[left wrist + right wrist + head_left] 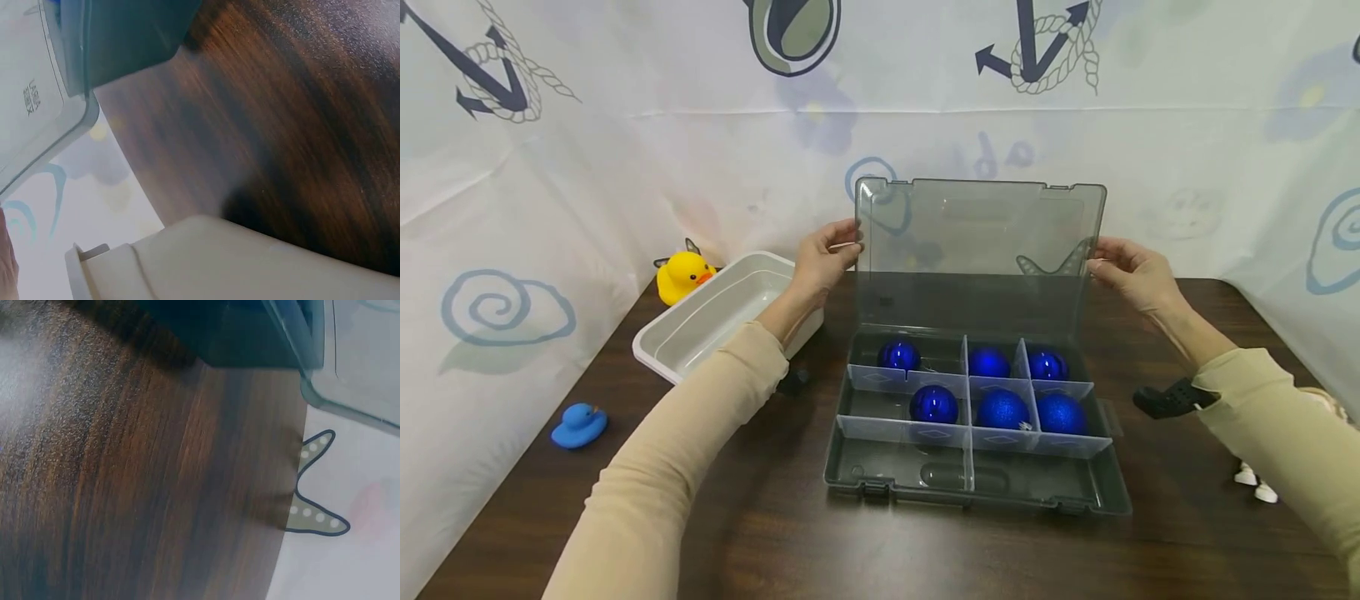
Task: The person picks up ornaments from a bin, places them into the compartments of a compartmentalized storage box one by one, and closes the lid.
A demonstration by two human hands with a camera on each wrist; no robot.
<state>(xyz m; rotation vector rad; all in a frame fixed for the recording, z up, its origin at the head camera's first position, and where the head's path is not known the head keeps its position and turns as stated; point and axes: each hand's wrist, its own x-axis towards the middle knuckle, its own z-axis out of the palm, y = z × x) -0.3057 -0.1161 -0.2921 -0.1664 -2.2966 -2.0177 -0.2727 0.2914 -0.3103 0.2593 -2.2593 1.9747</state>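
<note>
A grey see-through compartment box [902, 462] lies on the table, its hinged lid [977, 242] raised nearly upright at the back. My left hand [822, 262] pinches the lid's left edge between thumb and fingers. On the opposite edge, my right hand [1138, 271] grips the lid in the same way. Several blue balls, some shiny like this one [934, 404] and some glittery [1003, 409], sit in the back and middle rows; the front row holds none. The left wrist view catches the lid [31, 125] and a sliver of hand; the right wrist view has a lid corner [362, 356].
A white plastic basin [651, 350] stands left of the box, with a yellow rubber duck [681, 277] behind it. A blue duck [579, 426] sits at the table's left edge. Small white objects [1266, 493] show beside my right sleeve. A patterned curtain hangs behind.
</note>
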